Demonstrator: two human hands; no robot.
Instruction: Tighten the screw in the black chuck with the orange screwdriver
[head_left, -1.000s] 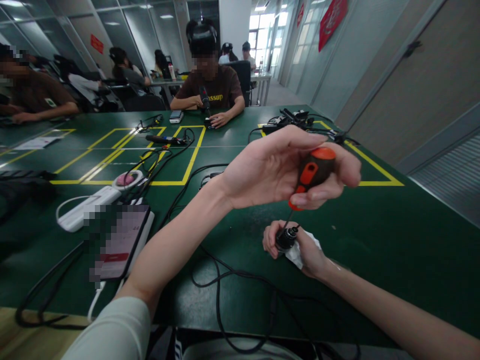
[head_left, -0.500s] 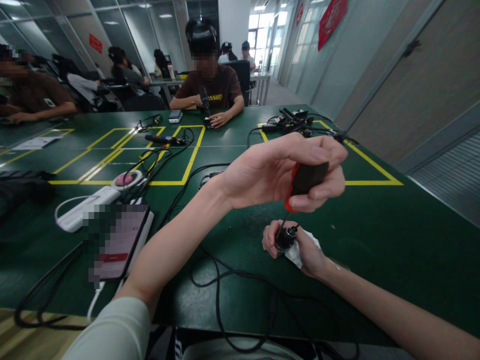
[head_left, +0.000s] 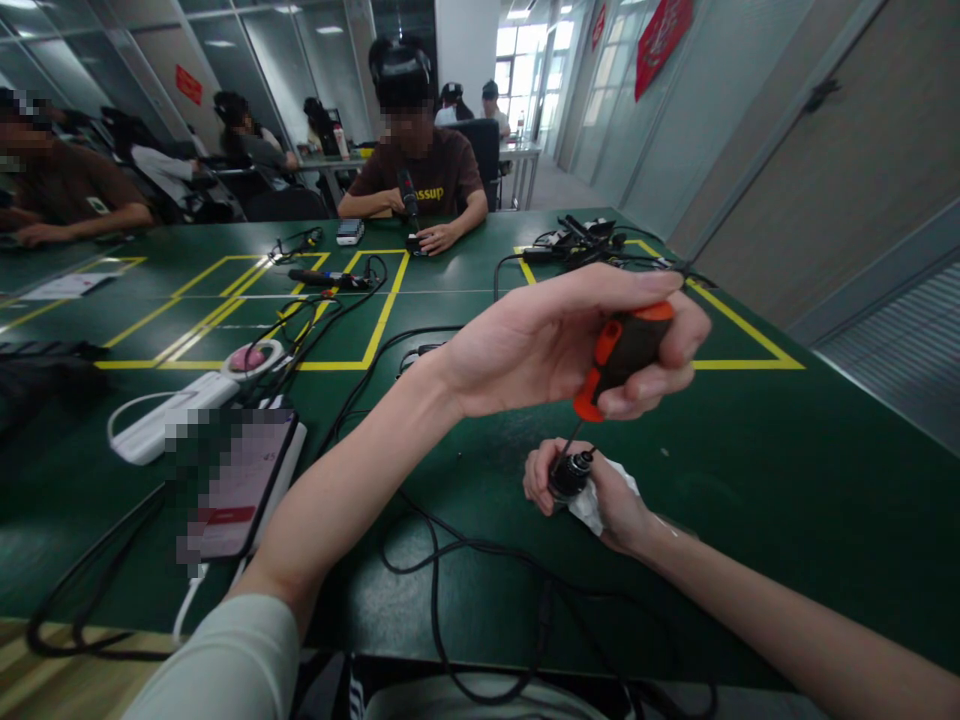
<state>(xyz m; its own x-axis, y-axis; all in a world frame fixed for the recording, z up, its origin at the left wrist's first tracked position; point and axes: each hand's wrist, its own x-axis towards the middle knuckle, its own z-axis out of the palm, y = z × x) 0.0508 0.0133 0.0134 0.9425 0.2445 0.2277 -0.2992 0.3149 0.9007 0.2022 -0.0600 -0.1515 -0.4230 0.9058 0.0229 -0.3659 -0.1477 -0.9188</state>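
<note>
My left hand [head_left: 555, 340] is closed around the orange and black handle of a screwdriver [head_left: 622, 355], held above the green table [head_left: 750, 480]. The thin shaft slants down and its tip sits in a small black and silver cylindrical part [head_left: 568, 475]. My right hand [head_left: 607, 500] rests on the table, gripping that part together with a crumpled white tissue [head_left: 592, 505]. A black cable [head_left: 450, 550] runs from near the part back toward me.
A phone [head_left: 232, 480] lies on a white pad at the left, beside a white power strip [head_left: 161, 420] and a pink round item [head_left: 251, 357]. Cables cross the yellow-lined table. A person [head_left: 420, 175] sits opposite, others at the left. Black gear [head_left: 585, 240] lies far right.
My left hand has rotated the screwdriver handle between its fingers: orange showed, then black, and now orange faces me again. My right hand and the part have stayed in place.
</note>
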